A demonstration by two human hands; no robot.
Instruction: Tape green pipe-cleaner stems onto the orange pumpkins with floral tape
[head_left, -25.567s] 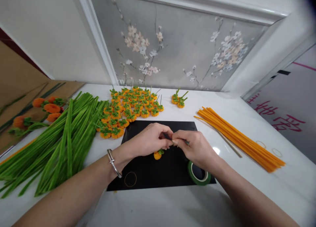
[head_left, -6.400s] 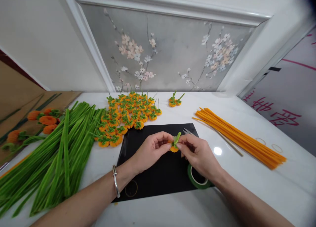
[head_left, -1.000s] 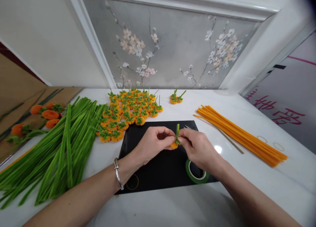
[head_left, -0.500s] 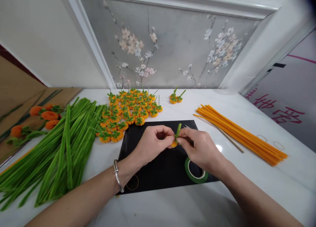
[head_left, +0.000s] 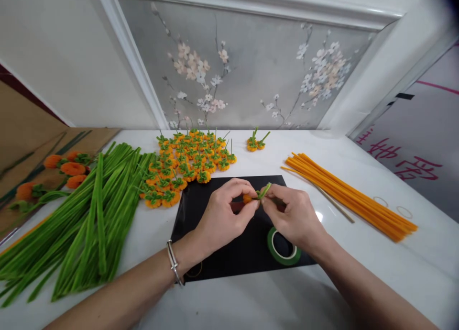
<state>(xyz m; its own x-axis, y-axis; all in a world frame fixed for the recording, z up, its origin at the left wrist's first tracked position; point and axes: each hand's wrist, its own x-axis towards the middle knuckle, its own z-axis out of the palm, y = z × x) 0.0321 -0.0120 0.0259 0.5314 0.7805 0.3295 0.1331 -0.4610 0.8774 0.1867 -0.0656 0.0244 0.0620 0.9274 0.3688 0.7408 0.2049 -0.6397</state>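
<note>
Over the black mat (head_left: 222,244), both hands meet at one small orange pipe-cleaner flower (head_left: 247,198) with a green base and a short green stem. My left hand (head_left: 229,208) pinches it between thumb and fingertips from the left, the orange head tucked behind the fingers. From the right, my right hand (head_left: 290,208) pinches the green pipe-cleaner stem (head_left: 264,191), which tilts up to the right. Just below my right hand lies a roll of green tape (head_left: 284,260) on the mat. The fingers partly cover the join of flower and stem.
Many finished orange flowers (head_left: 190,158) cluster behind the mat's left corner, with a few more (head_left: 255,141) farther back. Green pipe cleaners (head_left: 96,215) pile at left; orange pipe cleaners (head_left: 351,196) lie at right beside a thin stick (head_left: 335,203). Darker orange flowers (head_left: 71,168) rest far left.
The flower has turned from stem up to lying sideways, its orange head now toward my left hand. My left hand has shifted slightly right, and the stem leans further right.
</note>
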